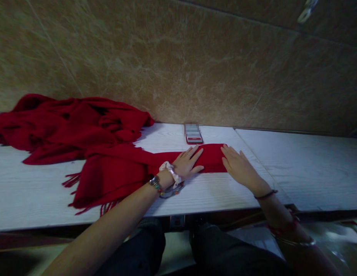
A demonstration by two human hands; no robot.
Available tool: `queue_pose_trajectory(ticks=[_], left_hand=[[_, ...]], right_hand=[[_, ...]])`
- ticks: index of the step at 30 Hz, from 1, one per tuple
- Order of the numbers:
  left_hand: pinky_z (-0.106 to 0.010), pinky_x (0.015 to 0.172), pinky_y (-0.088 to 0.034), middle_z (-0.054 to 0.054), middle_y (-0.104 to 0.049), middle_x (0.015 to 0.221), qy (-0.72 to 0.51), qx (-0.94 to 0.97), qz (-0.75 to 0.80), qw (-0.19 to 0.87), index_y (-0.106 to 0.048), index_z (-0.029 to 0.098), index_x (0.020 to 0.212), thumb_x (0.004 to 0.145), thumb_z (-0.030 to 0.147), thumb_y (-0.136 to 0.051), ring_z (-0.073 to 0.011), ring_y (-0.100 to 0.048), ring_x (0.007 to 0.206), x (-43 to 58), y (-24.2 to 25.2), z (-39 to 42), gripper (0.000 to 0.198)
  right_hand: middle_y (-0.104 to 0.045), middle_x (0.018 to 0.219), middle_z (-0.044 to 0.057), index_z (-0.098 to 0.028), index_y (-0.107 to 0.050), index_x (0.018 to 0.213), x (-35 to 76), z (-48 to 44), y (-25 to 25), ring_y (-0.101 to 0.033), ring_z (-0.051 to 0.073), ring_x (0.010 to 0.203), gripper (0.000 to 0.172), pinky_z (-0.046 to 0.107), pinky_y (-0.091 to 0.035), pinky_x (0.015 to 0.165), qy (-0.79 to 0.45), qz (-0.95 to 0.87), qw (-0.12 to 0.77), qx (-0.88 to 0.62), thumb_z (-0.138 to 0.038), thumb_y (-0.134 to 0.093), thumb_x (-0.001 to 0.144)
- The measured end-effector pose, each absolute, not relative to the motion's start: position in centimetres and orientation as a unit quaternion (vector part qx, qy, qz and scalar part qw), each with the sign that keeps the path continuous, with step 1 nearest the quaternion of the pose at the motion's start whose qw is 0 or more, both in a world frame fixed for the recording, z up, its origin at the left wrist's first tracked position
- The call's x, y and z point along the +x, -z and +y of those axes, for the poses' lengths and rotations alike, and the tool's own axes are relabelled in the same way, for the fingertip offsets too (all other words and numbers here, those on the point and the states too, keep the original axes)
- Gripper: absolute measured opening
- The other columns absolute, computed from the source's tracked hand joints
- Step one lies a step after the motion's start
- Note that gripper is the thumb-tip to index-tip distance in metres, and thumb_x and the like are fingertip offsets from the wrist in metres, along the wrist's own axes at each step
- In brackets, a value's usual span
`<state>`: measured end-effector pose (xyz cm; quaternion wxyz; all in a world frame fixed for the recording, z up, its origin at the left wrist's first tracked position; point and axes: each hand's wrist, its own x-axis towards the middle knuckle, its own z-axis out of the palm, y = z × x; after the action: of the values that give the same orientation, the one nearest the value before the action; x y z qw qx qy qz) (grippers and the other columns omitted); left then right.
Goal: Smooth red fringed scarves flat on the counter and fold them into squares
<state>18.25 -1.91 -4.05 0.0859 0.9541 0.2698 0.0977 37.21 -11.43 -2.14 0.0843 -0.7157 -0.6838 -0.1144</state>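
A red fringed scarf (112,172) lies on the white wood-grain table, its right part folded into a narrow flat strip. My left hand (187,163) rests on that strip, palm down with fingers spread. At the strip's right end my right hand (238,166) touches the folded edge with its fingertips, fingers stretched out. To the left the scarf widens, with loose fringe toward the table's front edge. Bracelets and a pale scrunchie circle my left wrist.
A heap of crumpled red cloth (66,122) lies at the back left against the brown marbled wall (167,57). Behind the strip sits a phone (194,138) with a lit screen. A seam crosses the white tabletop (311,168) at the right. My legs are below the front edge.
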Motion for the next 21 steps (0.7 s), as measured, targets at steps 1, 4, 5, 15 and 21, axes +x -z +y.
queue_pose_trajectory(ticks=[1,4,5,15,21], left_hand=[[-0.042,0.103,-0.024,-0.015,-0.013,0.144,-0.100,0.954,0.270,0.086,-0.018,0.012,0.139,0.088,0.042,-0.038,-0.0285,-0.017,0.131,18.3,4.1,-1.9,0.062],[-0.043,0.103,-0.025,-0.015,-0.013,0.144,-0.102,0.953,0.273,0.086,-0.019,0.011,0.139,0.088,0.042,-0.039,-0.0296,-0.018,0.130,18.3,4.2,-1.8,0.062],[-0.044,0.103,-0.025,-0.016,-0.013,0.144,-0.105,0.953,0.272,0.086,-0.019,0.011,0.138,0.088,0.042,-0.039,-0.0297,-0.018,0.130,18.3,4.2,-1.8,0.062],[-0.041,0.104,-0.024,-0.016,-0.014,0.144,-0.113,0.954,0.262,0.088,-0.021,0.009,0.138,0.088,0.042,-0.039,-0.0292,-0.018,0.130,18.2,4.1,-1.8,0.062],[-0.040,0.104,-0.023,-0.016,-0.014,0.144,-0.110,0.953,0.267,0.094,-0.020,0.009,0.138,0.088,0.042,-0.039,-0.0281,-0.017,0.131,18.3,3.8,-2.0,0.063]], right_hand=[[-0.041,0.134,0.015,-0.008,-0.040,0.129,37.7,-11.6,2.0,-0.037,0.027,0.123,0.047,0.052,-0.031,0.097,0.115,-0.671,0.084,-0.728,-0.023,-0.025,0.087],[-0.042,0.133,0.017,-0.007,-0.040,0.128,37.9,-11.8,1.4,-0.035,0.028,0.124,0.047,0.052,-0.030,0.097,0.139,-0.651,0.108,-0.738,-0.020,-0.025,0.086],[-0.041,0.134,0.017,-0.006,-0.040,0.128,37.5,-11.7,1.2,-0.033,0.027,0.125,0.047,0.050,-0.030,0.098,0.151,-0.654,0.122,-0.731,-0.020,-0.025,0.086],[-0.042,0.133,0.017,-0.005,-0.043,0.126,36.4,-11.3,2.3,-0.037,0.026,0.123,0.046,0.048,-0.029,0.100,0.149,-0.680,0.083,-0.713,-0.024,-0.025,0.088],[-0.037,0.136,0.017,-0.003,-0.040,0.128,36.0,-11.4,1.2,-0.030,0.025,0.127,0.047,0.046,-0.027,0.101,0.182,-0.668,0.142,-0.707,-0.021,-0.025,0.087]])
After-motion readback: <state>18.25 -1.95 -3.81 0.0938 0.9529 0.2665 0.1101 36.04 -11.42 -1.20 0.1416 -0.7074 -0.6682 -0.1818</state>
